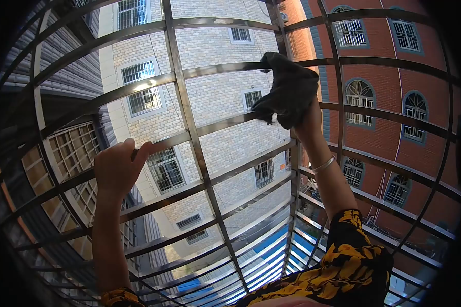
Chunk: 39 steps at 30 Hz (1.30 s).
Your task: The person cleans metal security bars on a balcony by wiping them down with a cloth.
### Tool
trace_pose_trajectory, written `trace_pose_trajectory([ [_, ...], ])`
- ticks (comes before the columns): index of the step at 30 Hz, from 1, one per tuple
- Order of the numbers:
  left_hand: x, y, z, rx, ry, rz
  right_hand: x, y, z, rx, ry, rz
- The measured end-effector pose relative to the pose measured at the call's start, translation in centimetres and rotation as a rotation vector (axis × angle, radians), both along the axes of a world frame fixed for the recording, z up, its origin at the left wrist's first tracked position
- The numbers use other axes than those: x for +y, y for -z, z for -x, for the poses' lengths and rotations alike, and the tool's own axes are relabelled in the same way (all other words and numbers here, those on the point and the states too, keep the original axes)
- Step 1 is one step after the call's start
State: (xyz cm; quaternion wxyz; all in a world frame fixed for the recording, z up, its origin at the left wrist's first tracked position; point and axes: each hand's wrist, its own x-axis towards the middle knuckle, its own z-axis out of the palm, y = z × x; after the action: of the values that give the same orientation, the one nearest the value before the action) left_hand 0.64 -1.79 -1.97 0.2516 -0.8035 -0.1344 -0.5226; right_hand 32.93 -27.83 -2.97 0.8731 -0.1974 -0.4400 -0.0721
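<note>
My left hand [117, 166] is closed around a horizontal metal bar [171, 139] of a window grille, its thumb over the bar. Higher up and to the right, my right hand [308, 123] holds a dark, crumpled cloth [291, 89]. The cloth lies against the grille near a corner post [281, 33], draped over part of a crossbar [225, 124]. Most of the right hand's fingers are hidden behind the cloth. A thin bangle [325, 165] circles the right wrist, and both sleeves are black with a yellow pattern.
The metal grille surrounds me in front and on both sides. Outside it stand a pale brick building [217, 97] and a red brick building [376, 71] with barred windows. Corrugated sheeting [69, 69] is at the left, and blue roofing [271, 250] lies far below.
</note>
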Motion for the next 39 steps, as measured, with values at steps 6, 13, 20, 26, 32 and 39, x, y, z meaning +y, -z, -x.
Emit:
trace_pose_trajectory([
  [6, 0.0, 0.0, -0.1, -0.004, -0.009, 0.014, -2.1, -4.0, 2.9, -0.459, -0.16, -0.233],
  [13, 0.2, -0.1, -0.1, 0.011, -0.019, -0.009, -2.8, -12.8, 2.5, -0.769, 1.018, -0.128],
  [20, 0.3, -0.3, -0.2, 0.014, -0.064, 0.025, -0.6, -20.8, -7.7, -1.097, 1.835, 0.402],
  [26, 0.2, -0.4, -0.6, 0.041, -0.096, 0.095, 1.2, -23.2, -9.1, -0.986, 1.889, 0.651],
  [32, 0.9, -0.4, -1.1, -0.012, -0.092, -0.09, 8.2, -24.0, 0.1, -1.132, 1.862, 0.449],
  [39, 0.7, -0.1, -1.0, -0.036, -0.097, -0.09, 13.4, -23.7, 7.6, -1.18, 1.959, 0.149],
])
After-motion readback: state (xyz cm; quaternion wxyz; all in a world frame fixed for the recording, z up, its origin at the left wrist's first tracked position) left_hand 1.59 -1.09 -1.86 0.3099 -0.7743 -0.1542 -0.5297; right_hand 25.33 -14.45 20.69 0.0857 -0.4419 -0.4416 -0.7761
